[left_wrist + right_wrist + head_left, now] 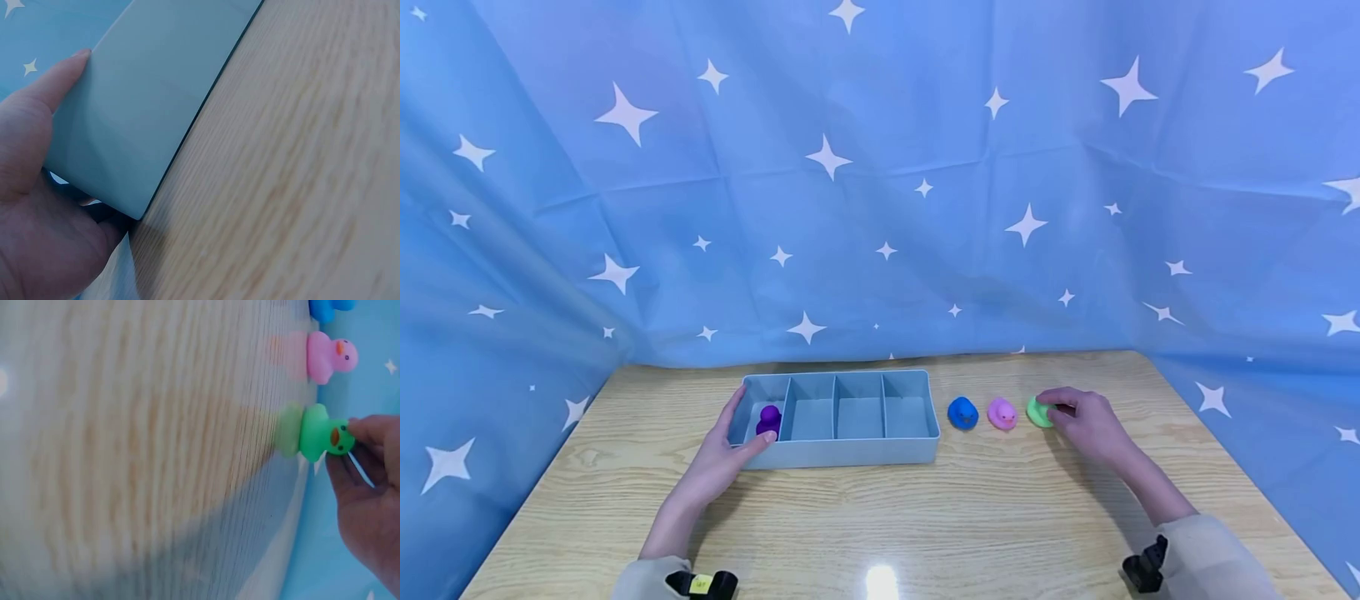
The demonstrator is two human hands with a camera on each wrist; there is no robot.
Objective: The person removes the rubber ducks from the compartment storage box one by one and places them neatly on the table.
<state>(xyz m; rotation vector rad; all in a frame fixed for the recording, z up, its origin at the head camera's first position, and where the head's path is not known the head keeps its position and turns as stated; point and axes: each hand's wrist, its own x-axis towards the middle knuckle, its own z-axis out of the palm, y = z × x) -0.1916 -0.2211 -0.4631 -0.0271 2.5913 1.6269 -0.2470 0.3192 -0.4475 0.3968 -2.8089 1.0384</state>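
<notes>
Steadying, seemingly, the blue-grey rectangular plastic tray (857,452) near the back edge of the wooden desk (970,525), the left hand (715,462) grips its left end, wide-spread. Toward the back right corner, the right hand (1086,423) narrowly pinches a bright-green rubber-looking toy duck (316,434) by its head, probably the handiest hold.

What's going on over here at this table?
A person has both hands busy. The left hand grips the left end of a four-compartment tray, and the right hand pinches a green duck by the head. A purple toy is in the tray's leftmost compartment. A blue duck and a pink duck sit on the table between the tray and the green one.
</notes>
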